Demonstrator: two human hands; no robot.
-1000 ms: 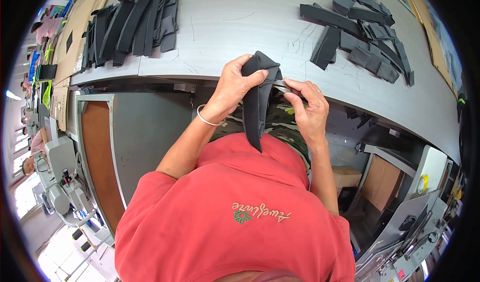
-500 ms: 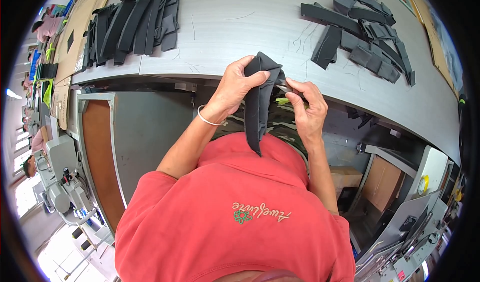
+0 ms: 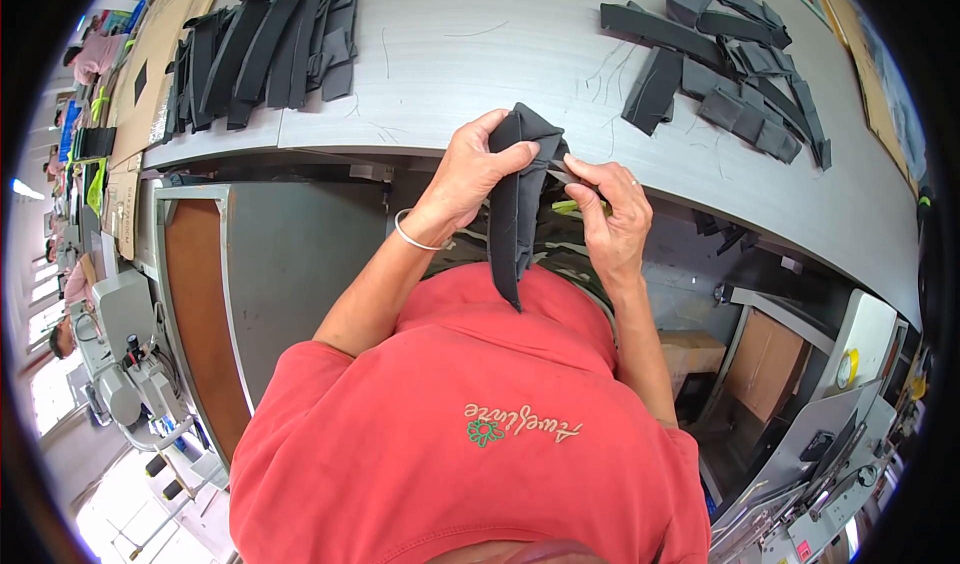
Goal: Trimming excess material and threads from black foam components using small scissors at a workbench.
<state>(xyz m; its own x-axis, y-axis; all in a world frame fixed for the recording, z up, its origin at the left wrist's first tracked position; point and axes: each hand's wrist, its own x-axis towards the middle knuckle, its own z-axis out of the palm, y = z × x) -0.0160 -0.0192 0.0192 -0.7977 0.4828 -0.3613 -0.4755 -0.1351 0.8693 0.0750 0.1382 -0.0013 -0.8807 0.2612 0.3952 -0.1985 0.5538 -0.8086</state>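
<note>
A folded dark grey fabric strip (image 3: 512,204) hangs in front of my body, its pointed lower end against my red shirt. My left hand (image 3: 475,169) is closed on its upper part, thumb pressed on the front. At its right edge, my right hand (image 3: 612,204) pinches what looks like a pair of thread snips (image 3: 562,167). A short metal tip of the snips shows beside the fabric; the fingers cover most of the rest. A yellow-green bit (image 3: 566,206) shows under the right fingers.
Dark fabric strips lie in a row (image 3: 270,49) at the table's left and in a loose pile (image 3: 740,84) at its right. Loose threads are scattered on the pale table (image 3: 450,74). A grey cabinet (image 3: 300,284) stands below left. Sewing machines (image 3: 125,354) and people are farther left.
My right hand has shifted slightly left and up along the fabric edge, and less of the metal tip shows. My left hand and the strip have hardly moved.
</note>
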